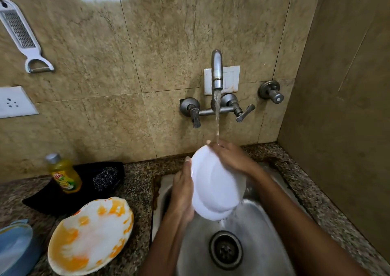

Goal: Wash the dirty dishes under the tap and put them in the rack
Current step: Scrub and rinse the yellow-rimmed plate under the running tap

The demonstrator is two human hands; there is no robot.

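A white plate (213, 189) is held tilted on edge above the steel sink (249, 229), under water running from the wall tap (217, 71). My left hand (182, 193) grips the plate's left rim, thumb along its edge. My right hand (231, 157) lies over the plate's upper right side, with its fingers at the top rim where the stream lands. Water drips off the plate's lower edge toward the drain (226, 249). A second white plate (90, 235), smeared with orange sauce, lies on the granite counter (139, 183) to the left of the sink.
A yellow dish-soap bottle (63, 173) and a dark scrubber (105, 177) sit on a black tray (84, 199) behind the dirty plate. A blue container (14, 248) is at the lower left. A grater (21, 33) hangs on the wall. A side wall closes off the right.
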